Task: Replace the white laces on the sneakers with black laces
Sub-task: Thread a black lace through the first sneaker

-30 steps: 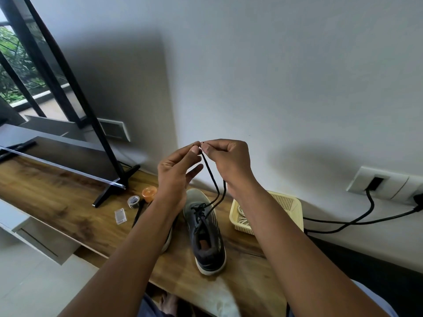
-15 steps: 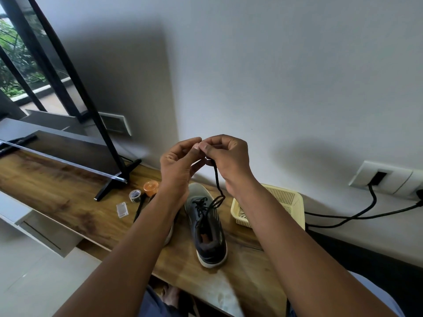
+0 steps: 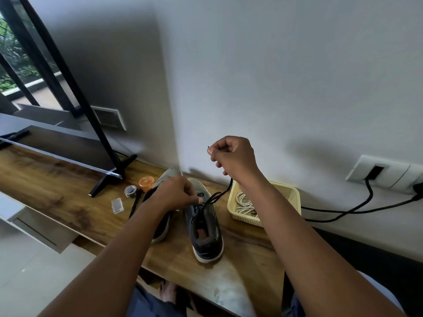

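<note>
A grey sneaker [image 3: 206,234] with a white sole stands on the wooden table [image 3: 52,191], toe toward the wall. A black lace [image 3: 219,195] runs from its eyelets up to my right hand [image 3: 233,156], which pinches the lace ends above the shoe. My left hand [image 3: 176,193] is down at the sneaker's eyelets and pinches the lace there. A second sneaker [image 3: 160,179] lies left of the first, mostly hidden by my left hand and forearm. White laces [image 3: 245,202] lie coiled in a yellow basket [image 3: 288,195] to the right.
A TV on a black stand [image 3: 109,179] occupies the table's left. Close to the shoes sit an orange lid [image 3: 146,183], a small tape roll [image 3: 130,192], a clear plastic box [image 3: 117,205] and a loose black lace [image 3: 135,205]. Black cables [image 3: 357,209] run from the wall socket [image 3: 384,173].
My left hand let go of the lace ends and dropped to the sneaker's eyelets. My right hand stays raised with the lace ends.
</note>
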{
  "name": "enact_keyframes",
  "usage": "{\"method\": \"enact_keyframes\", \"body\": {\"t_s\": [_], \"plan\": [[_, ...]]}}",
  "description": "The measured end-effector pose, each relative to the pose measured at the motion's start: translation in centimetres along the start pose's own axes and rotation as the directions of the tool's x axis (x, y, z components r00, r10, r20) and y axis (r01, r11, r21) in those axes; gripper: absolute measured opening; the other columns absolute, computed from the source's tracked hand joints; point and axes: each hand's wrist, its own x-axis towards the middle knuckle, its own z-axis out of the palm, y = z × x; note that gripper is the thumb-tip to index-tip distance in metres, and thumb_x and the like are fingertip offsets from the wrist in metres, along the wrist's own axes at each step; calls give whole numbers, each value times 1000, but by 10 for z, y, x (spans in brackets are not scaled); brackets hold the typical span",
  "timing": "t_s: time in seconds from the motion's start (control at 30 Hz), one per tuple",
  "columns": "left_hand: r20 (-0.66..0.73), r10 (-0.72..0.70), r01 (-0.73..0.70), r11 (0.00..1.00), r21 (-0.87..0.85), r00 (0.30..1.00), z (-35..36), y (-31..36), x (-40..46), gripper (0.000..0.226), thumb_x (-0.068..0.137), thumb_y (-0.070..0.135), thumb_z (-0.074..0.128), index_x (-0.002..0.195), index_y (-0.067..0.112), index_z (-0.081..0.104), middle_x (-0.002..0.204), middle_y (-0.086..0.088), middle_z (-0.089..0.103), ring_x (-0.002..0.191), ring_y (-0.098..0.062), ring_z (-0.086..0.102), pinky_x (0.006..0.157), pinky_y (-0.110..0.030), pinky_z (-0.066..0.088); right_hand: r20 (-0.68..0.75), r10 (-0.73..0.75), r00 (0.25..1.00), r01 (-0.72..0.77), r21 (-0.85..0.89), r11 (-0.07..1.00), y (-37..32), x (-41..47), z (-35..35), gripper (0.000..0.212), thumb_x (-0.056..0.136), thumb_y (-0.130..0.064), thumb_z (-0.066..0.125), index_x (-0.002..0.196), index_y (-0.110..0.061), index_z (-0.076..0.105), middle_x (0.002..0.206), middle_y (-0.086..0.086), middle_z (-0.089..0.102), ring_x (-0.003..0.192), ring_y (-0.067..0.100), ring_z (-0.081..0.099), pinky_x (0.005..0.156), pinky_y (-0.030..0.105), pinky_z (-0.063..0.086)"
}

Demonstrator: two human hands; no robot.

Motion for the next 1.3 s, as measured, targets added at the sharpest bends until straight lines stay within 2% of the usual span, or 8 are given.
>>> {"method": "enact_keyframes", "body": {"t_s": [0.37,0.47,0.57,0.77,0.93,1.03,1.2,1.3], "plan": [[17,82,-84,967,239,996,30,13,13,18,79,33,88,82,19,77,85,5,74,84,-14,70,81,-34,59,68,9,998,1,-141,990,19,2,-2,8,89,-21,76,82,-20,72,66,-3,74,57,9,65,62,28,47],[14,85,-86,984,157,996,26,10,15,11,85,27,83,80,19,78,80,5,75,80,-15,72,80,-36,62,66,1,998,10,-156,988,21,3,-3,8,89,-21,76,82,-21,72,66,-2,74,56,9,64,63,30,49],[33,21,-14,978,-208,999,12,6,11,8,92,18,80,87,11,78,78,-6,78,75,-21,76,70,-34,64,68,0,998,11,-156,988,22,4,-5,9,89,-16,77,82,-17,72,66,0,73,57,10,64,66,34,55],[44,-92,79,424,-902,995,-14,18,2,9,95,6,73,103,6,70,77,-12,74,60,-14,68,56,-24,58,170,-73,983,79,-28,996,11,-2,0,4,92,-11,76,90,-8,74,78,7,75,62,7,65,59,26,53],[184,-67,179,-67,-981,981,-25,25,1,10,88,2,69,82,7,76,70,-8,66,53,-5,63,49,-14,55,265,-224,938,220,43,974,1,-9,13,5,91,-14,78,90,-14,74,88,-1,77,74,17,72,66,30,58],[260,-105,231,-231,-945,960,-25,24,1,11,96,-5,60,96,-2,71,75,-17,68,50,-8,65,48,-15,57,308,-259,915,258,43,965,3,-11,18,10,93,-13,76,89,-21,73,92,0,79,79,28,75,73,39,64],[241,-261,224,-96,-970,935,-19,28,1,21,103,2,59,86,2,70,69,-12,64,49,-6,56,48,-13,54,315,-259,913,288,-49,956,10,-11,23,13,89,-14,79,85,-26,74,84,-8,77,71,15,74,71,33,63],[211,-379,229,2,-973,901,-15,31,2,22,101,5,60,81,8,68,59,-4,58,48,-4,45,40,-11,43,321,-240,916,263,-30,964,12,-11,26,11,89,-10,79,86,-20,75,89,-2,79,78,21,77,80,45,64]]}}
